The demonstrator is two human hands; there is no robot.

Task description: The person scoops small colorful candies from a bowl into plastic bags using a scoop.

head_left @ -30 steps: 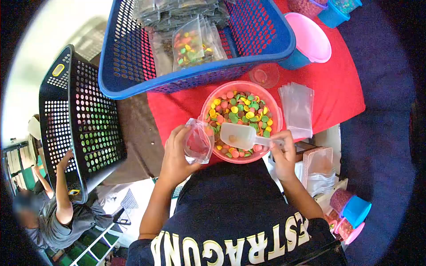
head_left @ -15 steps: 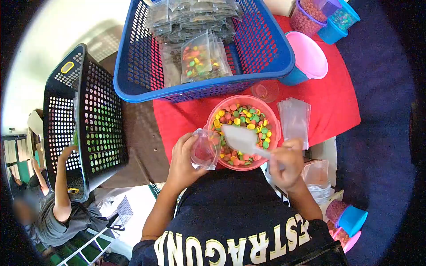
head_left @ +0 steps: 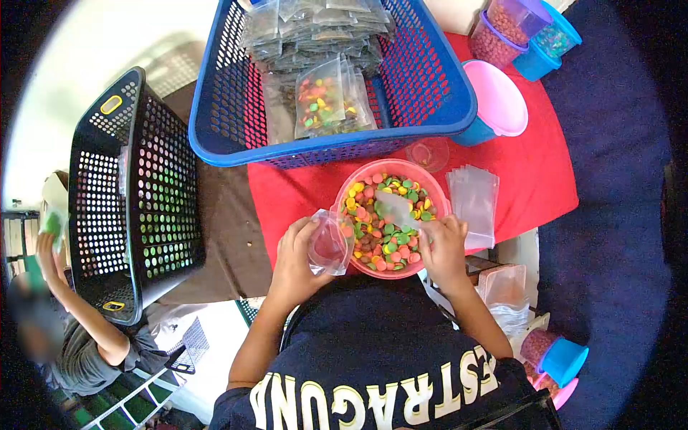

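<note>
My left hand [head_left: 292,256] is closed around a clear plastic pouch [head_left: 330,247], its mouth spread wide beside the bowl's left rim. Round candies in red, yellow, green and brown [head_left: 373,240] fill the pink bowl [head_left: 340,192]. Gripped in my right hand [head_left: 446,252] is a whitish scoop [head_left: 394,209], its blade partly sunk among the candies. Just right of the bowl lies a fanned stack of flat clear pouches [head_left: 473,208]. A small clear round container [head_left: 430,152] sits behind the bowl.
A blue basket [head_left: 322,153] holding filled pouches [head_left: 315,32] stands behind the bowl. On the left is a black basket [head_left: 168,208], with another person [head_left: 107,337] beyond it. A pink-lined tub [head_left: 498,100] and candy tubs [head_left: 496,43] stand at the back right.
The scoop has gone from above the bowl down into the candies, my right hand moving lower and left. My left hand stays put with the pouch. The other person's arm has shifted left, holding something green.
</note>
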